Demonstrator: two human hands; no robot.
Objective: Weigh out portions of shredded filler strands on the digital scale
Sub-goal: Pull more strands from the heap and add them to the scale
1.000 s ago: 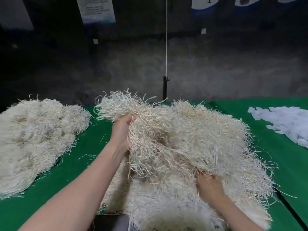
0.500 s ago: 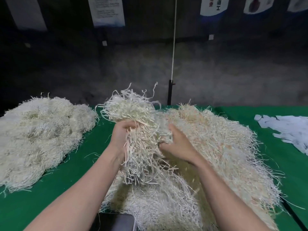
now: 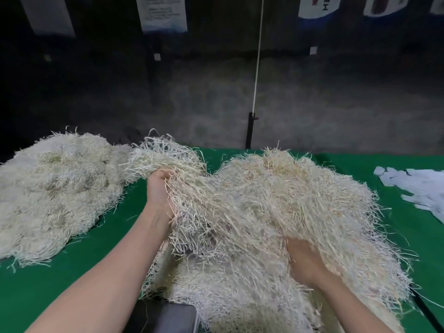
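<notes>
Grips a thick bunch of strands (image 3: pixel 165 157) in the left hand (image 3: pixel 159 191), fingers curled round it, held up above the left edge of the big pile (image 3: pixel 288 193). Trails loose strands from that bunch down into the pile, with no break between them. Digs the right hand (image 3: pixel 304 258) into the near right side of the same pile. Fingers buried under the shreds, so cannot tell whether curled or flat. Only wrist and heel of the hand in sight.

Fills the middle of the green table (image 3: pixel 60 284) with the big pile, pale straw-coloured with white shreds mixed in lower down. Off to the left, apart from it across a strip of bare green, a second pile (image 3: pixel 55 188) lying low and spread. At the bottom edge, between the forearms, a dark grey device (image 3: pixel 168 318), its far side partly covered by strands, too little visible to say what it is. On the right end of the table, white paper slips (image 3: pixel 422 188) in a loose heap. Behind the table, a black post (image 3: pixel 249 131) with a white cord (image 3: pixel 258 56) running up from it. Dim wall beyond, hung with posters (image 3: pixel 163 13).
</notes>
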